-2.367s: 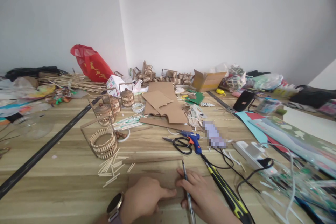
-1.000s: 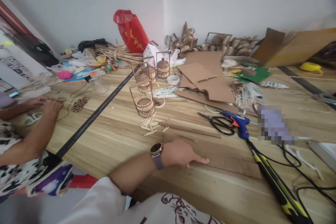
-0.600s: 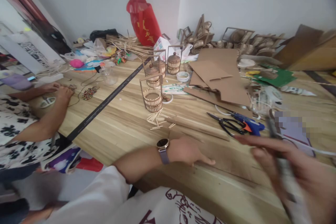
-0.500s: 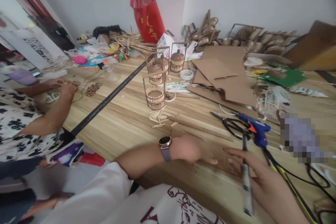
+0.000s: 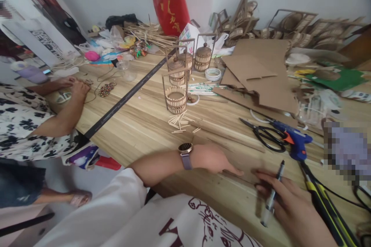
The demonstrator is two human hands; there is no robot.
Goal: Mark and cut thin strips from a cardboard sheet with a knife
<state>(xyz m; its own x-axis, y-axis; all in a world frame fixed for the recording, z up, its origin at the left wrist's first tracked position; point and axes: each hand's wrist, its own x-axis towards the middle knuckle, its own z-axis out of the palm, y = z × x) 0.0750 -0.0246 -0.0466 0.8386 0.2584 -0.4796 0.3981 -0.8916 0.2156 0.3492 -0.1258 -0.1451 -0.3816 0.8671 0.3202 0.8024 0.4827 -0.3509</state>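
My left hand [image 5: 213, 159], with a watch on its wrist, rests palm down on a flat piece of cardboard [image 5: 199, 141] at the table's front. One of its digits stretches to the right; the others are mostly hidden underneath. A capped-looking pen [image 5: 272, 197] lies tilted across the fingers of my right hand [image 5: 292, 200], which is closed loosely on it. The fingertips of that hand are close to the cardboard's right part. Ahead of my left hand stand a small handled basket [image 5: 176, 100] of wooden sticks and a loose pile of short sticks [image 5: 179, 121].
Black scissors [image 5: 268, 139], a blue glue gun [image 5: 298, 139] and a yellow-black cutter [image 5: 324, 204] lie at right. Behind are cardboard sheets [image 5: 261, 61], a tape roll [image 5: 213, 74] and lidded baskets [image 5: 203, 58]. A co-worker's hands [image 5: 77, 85] handle beads at left.
The camera view has shifted, so the table things appear moved. In my right hand, the pen has tilted from nearly upright to a slant. My left hand stays on the cardboard.
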